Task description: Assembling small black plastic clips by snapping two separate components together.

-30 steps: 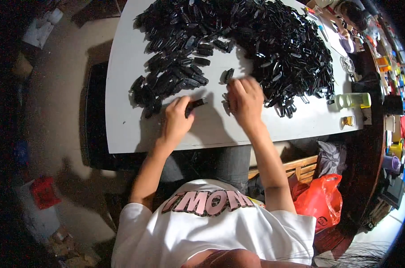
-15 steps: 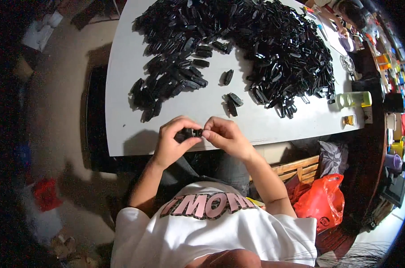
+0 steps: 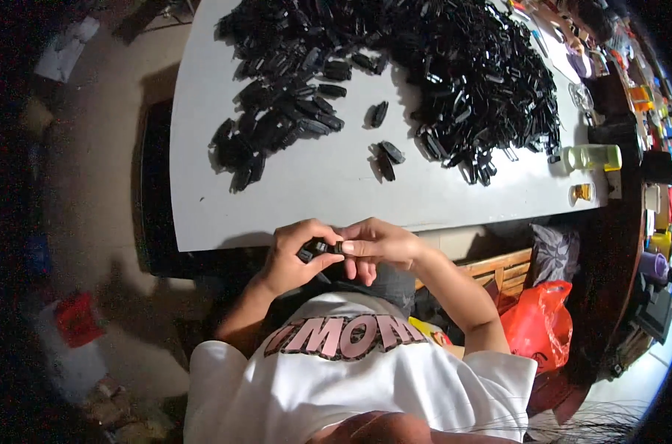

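Note:
Just off the table's front edge, my left hand [image 3: 293, 257] is closed around a small black plastic piece [image 3: 311, 251]. Its thumb and forefinger grip the piece from either side. My right hand [image 3: 384, 248] pinches the right end of the same piece between thumb and forefinger, its other fingers hanging below. Beyond my hands, two black pieces [image 3: 389, 154] lie touching on the white table [image 3: 291, 200], and a single black piece [image 3: 380, 114] sits a little farther away. Fingers partly cover the held piece, so its exact kind cannot be told.
Large heaps of black plastic pieces [image 3: 484, 96] cover the far and right parts of the table, with a smaller cluster [image 3: 262, 129] at left. A greenish clear bottle [image 3: 593, 157] and a small glass [image 3: 582, 194] stand at right. A red plastic bag [image 3: 536, 325] hangs beside a wooden seat [image 3: 513, 275].
Both hands have come down and nearer to my body, off the table edge, with the black piece. My right hand's lower fingers have stretched out downward.

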`<state>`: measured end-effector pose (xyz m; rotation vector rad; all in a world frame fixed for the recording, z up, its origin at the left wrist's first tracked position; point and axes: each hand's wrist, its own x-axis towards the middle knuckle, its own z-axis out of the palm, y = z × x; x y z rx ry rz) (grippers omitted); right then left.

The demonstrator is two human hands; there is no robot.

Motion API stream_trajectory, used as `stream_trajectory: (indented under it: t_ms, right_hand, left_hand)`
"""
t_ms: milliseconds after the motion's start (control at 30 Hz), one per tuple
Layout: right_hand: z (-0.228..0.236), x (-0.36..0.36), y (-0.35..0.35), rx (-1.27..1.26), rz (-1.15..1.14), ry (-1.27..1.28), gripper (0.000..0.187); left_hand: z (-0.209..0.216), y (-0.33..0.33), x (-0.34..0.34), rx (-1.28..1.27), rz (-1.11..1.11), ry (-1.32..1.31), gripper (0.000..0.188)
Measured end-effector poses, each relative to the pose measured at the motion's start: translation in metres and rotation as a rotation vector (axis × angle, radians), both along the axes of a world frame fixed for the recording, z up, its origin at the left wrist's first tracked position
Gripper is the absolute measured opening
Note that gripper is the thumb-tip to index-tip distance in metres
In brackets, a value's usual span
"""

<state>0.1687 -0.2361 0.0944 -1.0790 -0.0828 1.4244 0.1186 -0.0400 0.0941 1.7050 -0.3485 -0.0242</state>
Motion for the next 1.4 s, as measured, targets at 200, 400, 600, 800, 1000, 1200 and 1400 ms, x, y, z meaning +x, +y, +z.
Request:
stream_trajectory:
  t_ms: [200, 400, 600, 800, 1000, 1200, 1400]
  right_hand:
    - [-0.023, -0.044, 0.012, 0.309, -0.229, 0.157, 0.044]
    - [-0.055, -0.068, -0.003, 0.049, -0.281, -0.180, 0.044]
    - [-0.054, -0.071, -0.006, -0.448, 0.003, -1.439, 0.032]
    - [-0.025, -0.019, -0.068, -0.798, -0.637, -1.528, 0.023]
    - [-0.042, 0.029, -0.130, -1.359, -0.756, -1.673, 0.033]
    - [-0.040, 0.031, -0.070, -1.137, -0.619, -1.529, 0.033]
    - [-0.028, 0.033, -0.024, -0.929, -0.582, -1.552, 0.037]
  left_hand:
    - [0.006, 0.001, -0.008, -0.032, -0.067, 0.114, 0.032]
    - [-0.027, -0.016, -0.033, 0.064, -0.070, 0.239, 0.030]
    - [-0.032, 0.015, -0.024, 0.784, 0.060, -0.315, 0.037]
    - [-0.012, 0.041, 0.032, 1.132, 0.350, -0.204, 0.033]
    - [-0.016, 0.044, 0.031, 1.173, 0.243, -0.224, 0.038]
    - [-0.023, 0.042, 0.036, 1.088, 0.182, -0.179, 0.035]
    - [-0.013, 0.032, 0.048, 1.110, 0.115, -0.246, 0.025]
